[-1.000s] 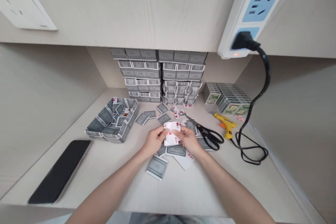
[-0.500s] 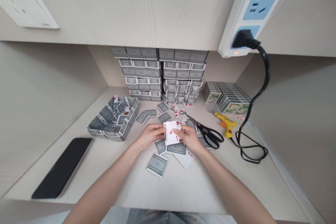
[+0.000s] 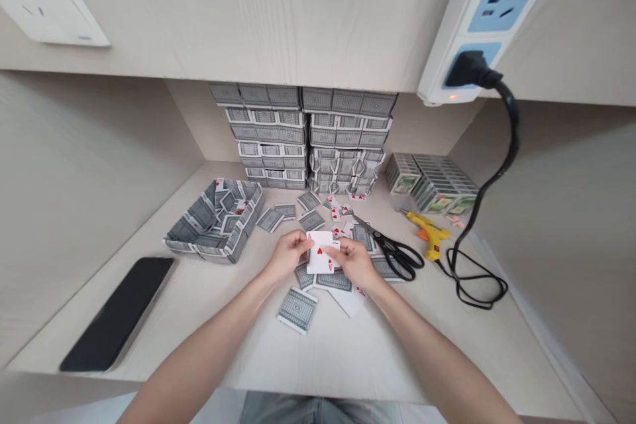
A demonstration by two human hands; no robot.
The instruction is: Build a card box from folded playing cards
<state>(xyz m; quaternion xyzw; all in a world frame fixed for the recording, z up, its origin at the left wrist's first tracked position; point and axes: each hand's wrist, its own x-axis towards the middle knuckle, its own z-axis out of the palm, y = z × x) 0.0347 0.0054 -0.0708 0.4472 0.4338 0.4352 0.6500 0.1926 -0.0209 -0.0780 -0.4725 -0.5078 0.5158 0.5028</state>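
Between my two hands an ace of hearts playing card [image 3: 319, 253] is held face up, with another card's edge showing behind its right side. My left hand [image 3: 289, 254] pinches the left edge. From the right, my right hand [image 3: 355, 258] grips it, thumb lying across the face. Below are loose cards: a face-down card [image 3: 332, 280] partly over a white card [image 3: 348, 303], and a folded card [image 3: 297, 310] nearer me. Black-handled scissors [image 3: 395, 255] lie just right of my right hand, blades pointing back left.
A box made of folded cards [image 3: 238, 238] holds more cards at left. In front of it lies a black phone [image 3: 119, 315]. Card-built boxes [image 3: 308, 139] are stacked behind. At right are a yellow glue gun [image 3: 428, 234], its cord, and packed card decks [image 3: 442, 185]. A power strip [image 3: 477, 26] hangs above.
The ace of hearts has turned from slightly tilted to nearly upright and shifted a little left. Both hands keep hold of it. The view has shifted slightly.
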